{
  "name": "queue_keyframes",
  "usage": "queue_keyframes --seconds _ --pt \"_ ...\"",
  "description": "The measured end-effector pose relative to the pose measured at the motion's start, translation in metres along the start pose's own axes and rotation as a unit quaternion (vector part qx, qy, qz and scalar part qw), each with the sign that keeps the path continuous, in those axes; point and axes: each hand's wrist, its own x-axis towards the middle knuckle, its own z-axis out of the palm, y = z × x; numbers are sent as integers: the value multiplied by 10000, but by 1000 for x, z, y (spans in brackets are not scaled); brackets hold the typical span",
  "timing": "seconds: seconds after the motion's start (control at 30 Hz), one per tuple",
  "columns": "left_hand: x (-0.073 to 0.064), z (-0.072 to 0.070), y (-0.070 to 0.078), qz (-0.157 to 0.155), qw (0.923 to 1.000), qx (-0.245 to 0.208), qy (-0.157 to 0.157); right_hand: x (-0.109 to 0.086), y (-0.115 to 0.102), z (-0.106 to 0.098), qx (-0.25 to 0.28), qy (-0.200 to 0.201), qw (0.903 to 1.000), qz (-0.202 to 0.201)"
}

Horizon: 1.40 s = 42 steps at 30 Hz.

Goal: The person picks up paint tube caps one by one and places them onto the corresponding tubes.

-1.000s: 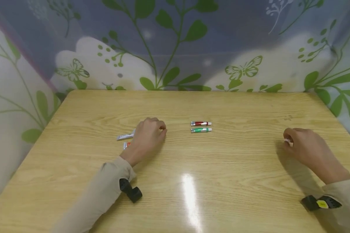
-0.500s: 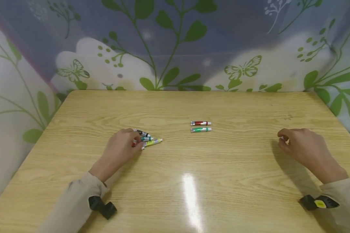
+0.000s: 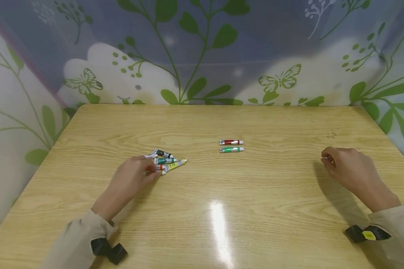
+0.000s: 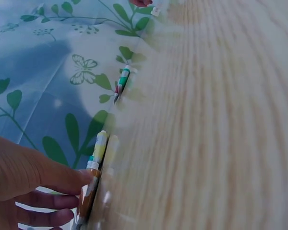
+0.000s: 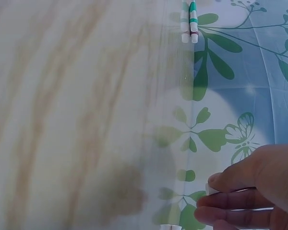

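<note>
My left hand point(image 3: 131, 173) is at the left-hand group of paint tubes, gripping a brown-orange paint tube point(image 4: 89, 191) with a white cap between thumb and fingers. Around it lie a yellow tube point(image 3: 176, 164), a dark green tube point(image 3: 165, 161), a black-labelled tube point(image 3: 163, 153) and a red-labelled tube point(image 3: 161, 167), partly under the fingers. Far to the right, my right hand point(image 3: 351, 172) pinches a small white-ended thing point(image 5: 211, 189) between thumb and fingers; the rest of it is hidden in the hand, so I cannot tell its kind.
Mid-table, a dark red paint tube point(image 3: 231, 142) and a bright green paint tube point(image 3: 231, 150) lie parallel, caps to the right. A leaf-patterned cloth point(image 3: 202, 56) rises behind the glossy wooden table point(image 3: 272, 194) and along its sides.
My left hand has drawn back leftward and toward me, uncovering the yellow, dark green and black-labelled tubes. My right hand has shifted slightly left, still pinching the white-ended thing.
</note>
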Motion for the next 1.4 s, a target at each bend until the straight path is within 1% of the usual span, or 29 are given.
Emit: queue_keyframes --seconds 0.13,0.23,0.43,0.67,0.83,0.9,1.0,1.13,1.3,1.4 --pt "-2 0 0 -30 9997 3 -222 -1 0 1 23 -30 10000 8" --pt "-3 0 0 -29 9994 43 -331 -1 0 2 69 8 10000 -48" --pt "-4 1 0 -28 9993 87 -373 0 0 6 280 298 9989 -209" --pt "-2 -2 0 92 9999 67 -32 2 -3 8 561 471 9970 -238" --pt "4 -6 6 228 9996 31 191 4 -7 8 735 498 9959 -199" --pt "7 -8 9 313 9991 39 268 4 -9 8 799 530 9952 -169" --pt "12 -11 17 359 9989 -16 308 5 -13 8 910 581 9941 -123" --pt "19 -15 29 405 9985 -133 346 5 -18 7 990 777 9920 -111" --pt "28 -17 41 597 9968 -242 465 7 -27 7 1040 1076 9886 -181" --pt "31 -17 47 749 9951 -287 576 8 -31 7 1116 1141 9870 -198"
